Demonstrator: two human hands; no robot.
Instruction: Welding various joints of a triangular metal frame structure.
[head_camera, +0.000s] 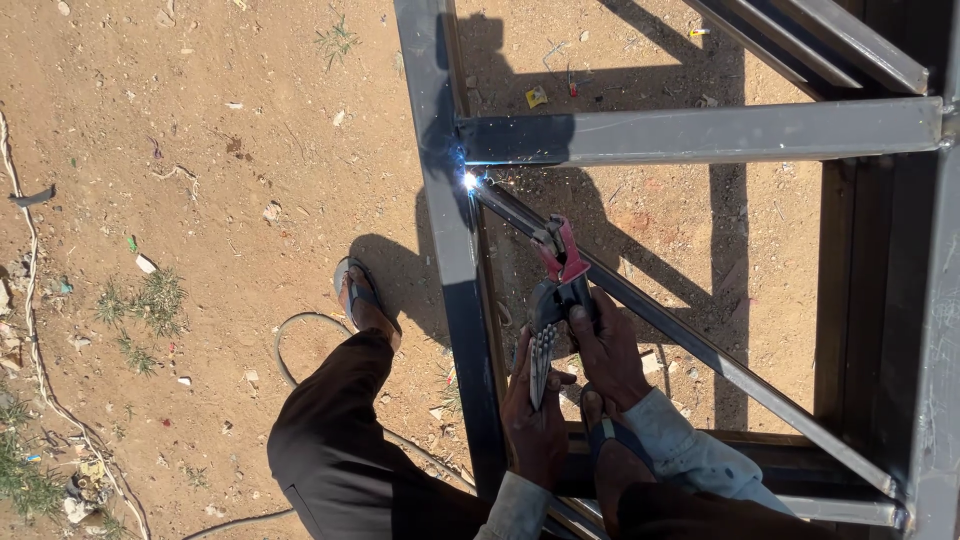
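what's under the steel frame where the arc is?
Under the steel frame: bare sandy ground, frame shadows and small litter. Both hands grip the electrode holder. The diagonal bar and upright cover the ground directly beneath them.

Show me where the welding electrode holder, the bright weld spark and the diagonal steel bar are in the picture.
welding electrode holder (558, 262), head view, on its red jaw part.
bright weld spark (470, 180), head view, on the glowing centre at the joint.
diagonal steel bar (700, 350), head view, on its sunlit middle stretch.

Harsh sun, hard dark shadows on dirt (200, 150); weld spark (469, 180) glare; image sharp.
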